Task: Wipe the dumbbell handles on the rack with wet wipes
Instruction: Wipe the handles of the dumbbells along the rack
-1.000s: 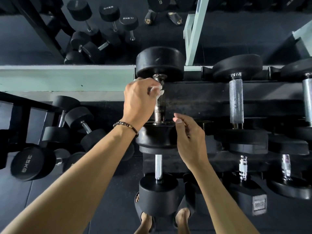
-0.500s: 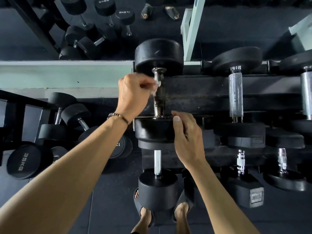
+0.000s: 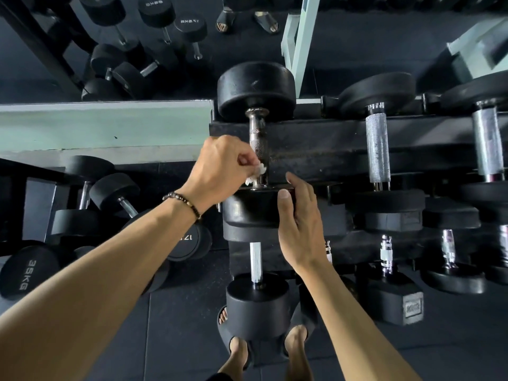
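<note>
Dark rubber flooring [image 3: 178, 325] spreads under a black dumbbell rack [image 3: 316, 149], with a pale green ledge [image 3: 96, 125] running behind it on the left and loose dumbbells lying on the floor beside a second rack [image 3: 33, 199], one of them marked 35KG [image 3: 27, 273]. On the upper tier of the rack, the leftmost dumbbell [image 3: 255, 89] lies with its knurled metal handle [image 3: 258, 144] pointing away from the person. The left hand [image 3: 220, 169] sits just to the left of that handle, fingers curled and pinching a crumpled white wet wipe [image 3: 257, 171] that is pressed against the lower part of the handle, close to the near weight head [image 3: 253, 210]. A beaded bracelet [image 3: 182, 200] circles the left wrist. The right hand [image 3: 299, 224] rests with straight, relaxed fingers against the right side of that near weight head, thumb on its top edge, just below and to the right of the wipe. Further right on the same tier stand two more dumbbells with bare silver handles [image 3: 378, 149], well apart from both hands. Lower down, another tier holds smaller dumbbells, and the person's feet in dark sandals [image 3: 239, 347] show at the bottom.
</note>
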`<state>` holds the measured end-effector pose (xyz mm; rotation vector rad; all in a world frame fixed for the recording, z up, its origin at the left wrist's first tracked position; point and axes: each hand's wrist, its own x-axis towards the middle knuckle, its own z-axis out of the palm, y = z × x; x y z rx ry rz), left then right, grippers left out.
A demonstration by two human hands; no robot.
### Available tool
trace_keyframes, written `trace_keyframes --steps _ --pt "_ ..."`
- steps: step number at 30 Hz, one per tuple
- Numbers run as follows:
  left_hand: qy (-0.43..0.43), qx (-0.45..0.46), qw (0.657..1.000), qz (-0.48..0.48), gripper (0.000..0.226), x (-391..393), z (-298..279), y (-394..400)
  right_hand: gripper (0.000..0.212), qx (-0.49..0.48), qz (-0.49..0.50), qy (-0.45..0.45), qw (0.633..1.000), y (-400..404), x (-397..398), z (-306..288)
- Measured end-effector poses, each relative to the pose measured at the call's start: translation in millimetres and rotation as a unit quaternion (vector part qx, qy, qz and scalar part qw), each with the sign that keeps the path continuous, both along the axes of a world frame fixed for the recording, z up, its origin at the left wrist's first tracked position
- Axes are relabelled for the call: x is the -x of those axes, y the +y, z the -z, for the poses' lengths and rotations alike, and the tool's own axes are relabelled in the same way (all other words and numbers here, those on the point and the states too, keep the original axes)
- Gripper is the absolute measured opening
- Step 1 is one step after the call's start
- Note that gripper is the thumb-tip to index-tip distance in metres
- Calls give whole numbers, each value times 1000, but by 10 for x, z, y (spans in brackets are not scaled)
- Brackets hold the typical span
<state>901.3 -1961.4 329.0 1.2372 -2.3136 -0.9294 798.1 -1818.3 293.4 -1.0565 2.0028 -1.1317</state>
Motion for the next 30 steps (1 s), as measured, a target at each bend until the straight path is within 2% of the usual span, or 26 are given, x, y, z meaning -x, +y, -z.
trace_keyframes --steps 5,10,12,14,16,20,21,22,26,27,30 --pt "51 78 995 -43 7 233 -47 -109 71 -10 3 -4 1000 1 -37 10" --pt "-45 25 994 91 3 138 -62 41 73 -11 14 -7 1000 -5 -53 -5" --pt "-20 58 996 58 5 207 -78 -43 74 -13 12 -6 1000 3 -47 -25" --pt "17 91 996 -16 6 299 -95 -201 71 -20 6 -4 1000 14 -33 -33" --pt "24 81 996 -36 6 308 -105 -279 66 -27 4 -5 1000 15 -27 -34" --pt "-74 29 989 123 3 107 -78 -111 71 -28 11 -8 1000 4 -49 -42" --pt "-76 18 987 142 2 76 -66 -72 74 -29 11 -8 999 8 -51 -47" --pt "-59 18 988 139 3 76 -46 -69 76 -31 10 -10 999 10 -52 -53" --pt "47 50 997 21 8 152 -11 -166 83 -34 7 -16 999 33 -75 -67" --pt "42 38 998 35 6 141 -14 -175 84 -36 6 -14 999 39 -86 -69" --pt "-47 -19 988 148 3 39 -3 -148 87 -43 7 -2 999 51 -131 -66"
